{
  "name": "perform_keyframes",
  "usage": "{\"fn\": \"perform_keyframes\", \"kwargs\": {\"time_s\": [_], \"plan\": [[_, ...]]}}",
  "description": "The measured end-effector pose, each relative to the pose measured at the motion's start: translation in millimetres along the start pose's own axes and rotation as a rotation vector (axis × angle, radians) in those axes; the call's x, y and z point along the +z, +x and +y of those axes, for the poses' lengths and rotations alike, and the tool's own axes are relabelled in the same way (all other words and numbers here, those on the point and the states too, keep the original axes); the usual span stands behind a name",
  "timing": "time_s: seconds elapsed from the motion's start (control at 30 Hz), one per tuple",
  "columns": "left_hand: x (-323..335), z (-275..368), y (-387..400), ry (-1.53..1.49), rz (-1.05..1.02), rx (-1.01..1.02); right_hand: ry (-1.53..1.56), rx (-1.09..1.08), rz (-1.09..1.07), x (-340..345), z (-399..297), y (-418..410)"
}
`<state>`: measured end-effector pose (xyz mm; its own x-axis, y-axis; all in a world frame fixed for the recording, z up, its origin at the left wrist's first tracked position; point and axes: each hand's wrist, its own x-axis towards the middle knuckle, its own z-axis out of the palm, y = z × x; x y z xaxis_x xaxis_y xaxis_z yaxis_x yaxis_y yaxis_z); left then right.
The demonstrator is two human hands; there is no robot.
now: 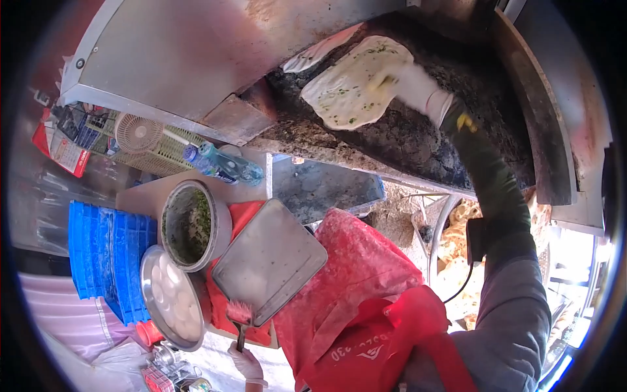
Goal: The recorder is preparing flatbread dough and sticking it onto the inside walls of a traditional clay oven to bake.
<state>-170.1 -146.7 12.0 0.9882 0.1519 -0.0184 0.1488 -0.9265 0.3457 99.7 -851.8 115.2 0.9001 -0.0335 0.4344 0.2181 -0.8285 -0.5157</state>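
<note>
My right hand (416,90), in a white glove and blurred, reaches over a flat sheet of dough with green herbs (350,88) on the dark oven floor; whether its fingers hold the dough cannot be told. Behind lies a second strip of dough (321,49). At the bottom, my left hand (247,363), gloved too, grips the handle of a brush with pinkish bristles (240,311). The bristles rest at the corner of a square metal tray (269,259). To the tray's left stand a tub of chopped herbs (187,223) and a metal bowl of pale round pieces (171,299).
The oven's metal hood (171,63) hangs at the upper left, and a curved metal plate (539,108) edges the right side. Blue crates (112,259) stand left of the bowl. Two plastic bottles (230,164) and a small fan (140,131) sit below the hood. Baked flatbreads (460,235) lie at right.
</note>
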Motion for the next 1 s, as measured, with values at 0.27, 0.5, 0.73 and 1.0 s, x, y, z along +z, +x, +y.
{"fn": "perform_keyframes", "kwargs": {"time_s": [0.27,0.5,0.73,1.0], "plan": [[8,320,179,-0.062,-0.042,0.825,-0.358,0.023,0.258,3,66,-11],[43,525,294,-0.043,0.101,0.707,0.417,-0.076,0.351,-25,-45,-30],[72,509,235,-0.072,-0.039,0.831,0.238,0.089,0.345,-18,-49,-11],[2,223,139,0.113,-0.297,0.448,-0.429,-0.106,-0.096,36,-39,-9]]}}
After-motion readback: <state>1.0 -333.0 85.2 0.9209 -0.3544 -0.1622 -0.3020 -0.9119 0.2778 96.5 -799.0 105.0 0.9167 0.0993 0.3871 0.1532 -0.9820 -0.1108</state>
